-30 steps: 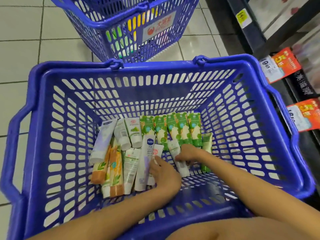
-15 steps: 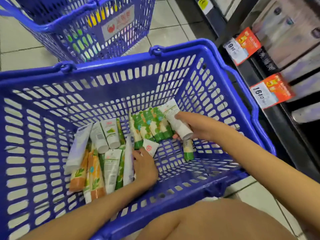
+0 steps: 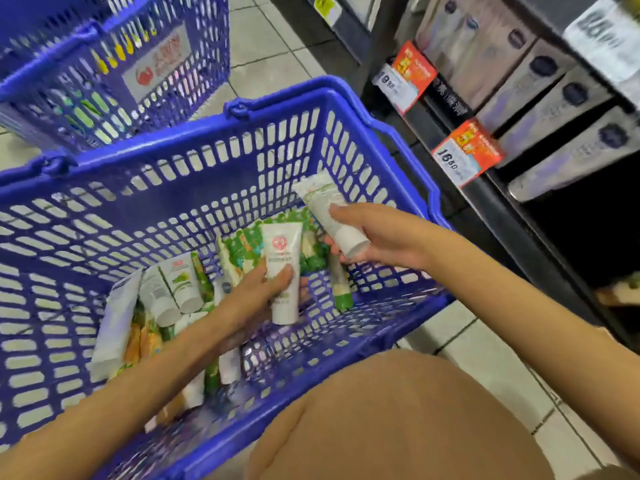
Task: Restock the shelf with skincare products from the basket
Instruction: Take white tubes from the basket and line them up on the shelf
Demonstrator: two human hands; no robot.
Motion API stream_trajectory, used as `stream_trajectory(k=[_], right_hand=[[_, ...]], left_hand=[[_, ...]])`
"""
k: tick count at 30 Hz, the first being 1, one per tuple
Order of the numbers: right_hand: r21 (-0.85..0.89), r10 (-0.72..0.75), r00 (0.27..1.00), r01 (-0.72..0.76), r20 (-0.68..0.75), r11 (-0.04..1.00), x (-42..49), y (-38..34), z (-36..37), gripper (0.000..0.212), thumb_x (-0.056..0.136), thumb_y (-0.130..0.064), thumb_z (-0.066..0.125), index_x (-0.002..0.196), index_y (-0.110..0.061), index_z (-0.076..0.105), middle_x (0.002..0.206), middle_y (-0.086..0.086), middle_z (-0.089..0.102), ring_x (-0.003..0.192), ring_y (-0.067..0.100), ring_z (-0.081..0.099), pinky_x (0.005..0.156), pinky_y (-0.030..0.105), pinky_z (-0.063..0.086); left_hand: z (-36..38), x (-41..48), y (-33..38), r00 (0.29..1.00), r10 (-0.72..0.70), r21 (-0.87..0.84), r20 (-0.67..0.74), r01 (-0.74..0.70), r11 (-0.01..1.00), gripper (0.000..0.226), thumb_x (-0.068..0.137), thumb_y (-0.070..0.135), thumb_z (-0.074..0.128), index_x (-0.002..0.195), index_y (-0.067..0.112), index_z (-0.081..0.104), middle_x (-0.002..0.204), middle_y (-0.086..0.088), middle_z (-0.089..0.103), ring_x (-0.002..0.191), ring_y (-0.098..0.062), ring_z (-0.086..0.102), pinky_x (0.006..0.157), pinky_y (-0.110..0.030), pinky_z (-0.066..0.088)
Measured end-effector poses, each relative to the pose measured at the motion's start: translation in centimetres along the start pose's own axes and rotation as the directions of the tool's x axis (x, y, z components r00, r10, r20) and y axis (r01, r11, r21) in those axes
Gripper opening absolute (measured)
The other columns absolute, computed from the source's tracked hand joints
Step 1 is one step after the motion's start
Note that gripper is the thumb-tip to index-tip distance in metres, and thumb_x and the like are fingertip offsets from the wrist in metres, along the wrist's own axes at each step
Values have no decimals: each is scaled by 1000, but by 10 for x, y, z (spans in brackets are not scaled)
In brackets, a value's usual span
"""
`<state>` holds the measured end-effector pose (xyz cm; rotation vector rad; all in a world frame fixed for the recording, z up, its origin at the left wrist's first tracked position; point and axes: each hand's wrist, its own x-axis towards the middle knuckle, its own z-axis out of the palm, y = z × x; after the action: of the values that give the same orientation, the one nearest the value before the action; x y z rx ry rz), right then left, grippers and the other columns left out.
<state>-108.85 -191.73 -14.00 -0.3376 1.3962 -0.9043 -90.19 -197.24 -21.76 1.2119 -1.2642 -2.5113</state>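
left hand [image 3: 258, 292] grips white tube [image 3: 282, 268] | right hand [image 3: 377, 237] grips pale tube [image 3: 332, 216] | above basket [image 3: 346, 98]

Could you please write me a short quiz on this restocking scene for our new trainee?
1. True or false: the right hand holds nothing.
2. What colour is the logo on the tube in the left hand? A blue, B red, C black.
3. Fill in: the shelf stands to the ___ of the basket.
Key: 1 false, it grips a second tube. 2 B. 3 right.
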Motion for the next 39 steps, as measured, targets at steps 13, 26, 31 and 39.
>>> stream_trajectory(k=[13, 26, 31, 39], right_hand=[[78, -482, 840, 513, -248, 855, -203, -7, -74, 25, 94, -26, 39, 118, -19, 45, 87, 3, 59, 71, 15, 58, 67, 26, 52], [-50, -531, 388, 772, -753, 634, -381, 157, -144, 39, 89, -22, 52, 123, -7, 43, 90, 9, 57, 68, 16, 56, 61, 26, 50], [-137, -432, 139, 824, -891, 550, -435, 229, -161, 52, 83, -22, 49, 134, -14, 42, 124, 7, 61, 103, 19, 63, 85, 32, 54], [-355, -186, -311, 680, -932, 642, -500, 292, -194, 36, 83, -33, 57, 118, -24, 56, 113, -7, 67, 109, 8, 61, 91, 26, 50]], left_hand=[[178, -43, 101, 821, 321, 110, 472, -416, 903, 37, 81, 21, 59, 117, 11, 55, 98, 6, 73, 92, -10, 68, 80, -21, 55], [399, -95, 23, 478, 114, 221, 871, -588, 779, 54, 65, 16, 65, 116, 28, 54, 109, 11, 69, 99, -3, 65, 77, -14, 52], [487, -114, -40, 369, 17, 240, 929, -639, 730, 43, 79, -1, 62, 102, 35, 55, 102, 18, 68, 94, 10, 62, 68, -4, 48], [589, -136, -115, 389, 217, 143, 895, -712, 687, 40, 81, -1, 62, 93, 36, 52, 94, 19, 62, 86, 12, 60, 72, -4, 47]])
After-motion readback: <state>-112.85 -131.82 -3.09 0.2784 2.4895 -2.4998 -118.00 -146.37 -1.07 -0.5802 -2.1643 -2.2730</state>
